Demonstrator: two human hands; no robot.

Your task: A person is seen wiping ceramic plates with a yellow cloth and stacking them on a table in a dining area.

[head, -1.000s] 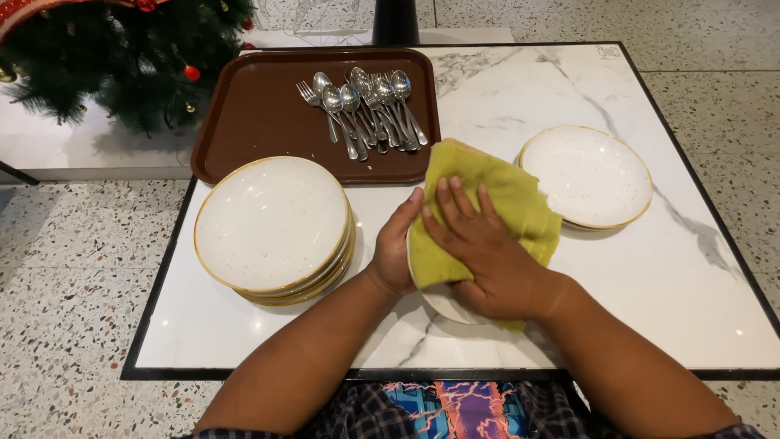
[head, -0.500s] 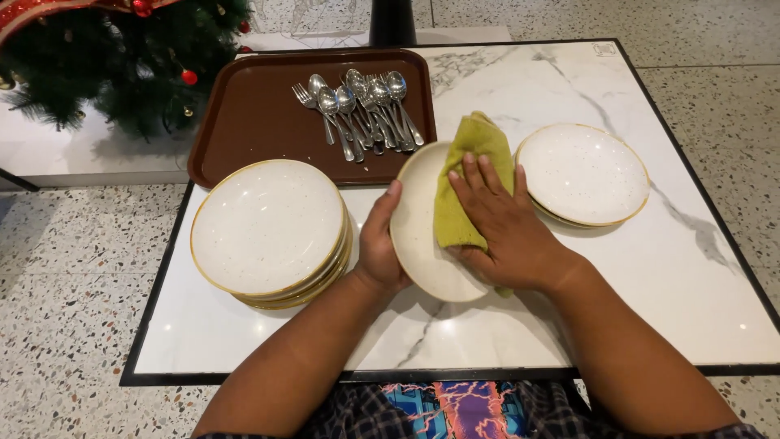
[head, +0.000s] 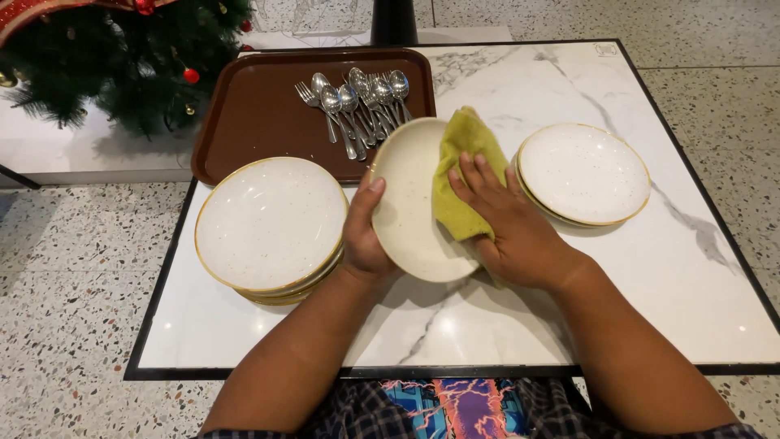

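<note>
Illumination was bright, even and diffuse, from overhead. Soft shadows fell beneath the held plate (head: 414, 203) and both forearms onto the marble table (head: 691, 276), which carried faint sheen without harsh glare. Focus was sharp throughout; slight wide-angle bowing appeared along table edges.

Your head camera looks steeply down over the marble table (head: 650, 276), close in. Your forearms enter from the bottom edge. It's the only view.

A white marble desk (head: 504, 325) carries a brown tray (head: 252, 122) upper left, plate stack (head: 272, 223) left, plates (head: 583, 172) right.
</note>
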